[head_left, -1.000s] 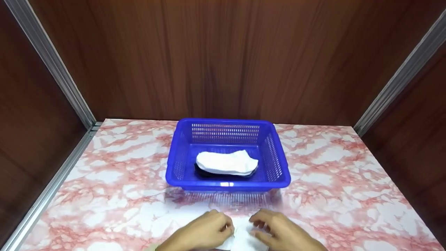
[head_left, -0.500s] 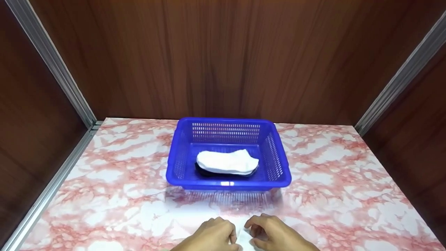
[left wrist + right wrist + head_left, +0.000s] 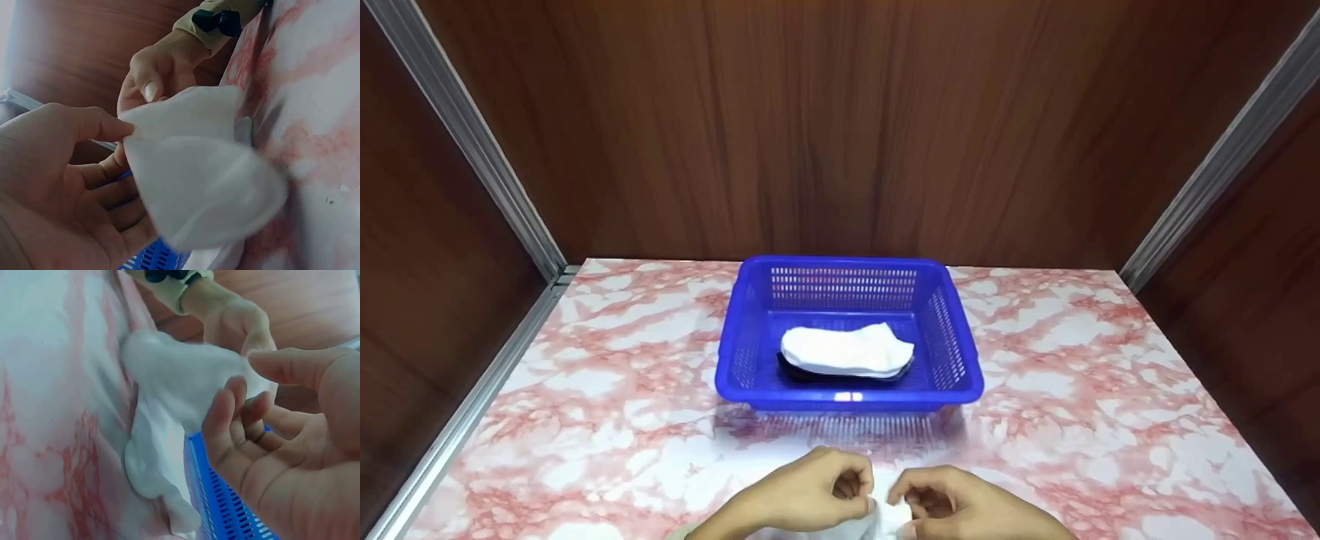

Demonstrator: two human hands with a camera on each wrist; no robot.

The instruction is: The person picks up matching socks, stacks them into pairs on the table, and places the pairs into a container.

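Note:
A white sock is stretched between my two hands above the table. My left hand pinches its edge between thumb and forefinger, as the left wrist view shows. From the right, my right hand grips the same sock with its thumb along the edge and its fingers bent. Below it, a second white fabric piece, apparently another sock, lies on the table. The blue basket stands just beyond my hands. Inside lies a pair of white socks on top of black ones.
The table has a red and white marbled top. Brown wood-grain panels enclose it at the back and sides, with metal corner rails at left and right.
Both hands stay near the table's front, shifting slightly. The white sock between them has been lifted and now bunches up at the fingertips. The basket and its socks stay put.

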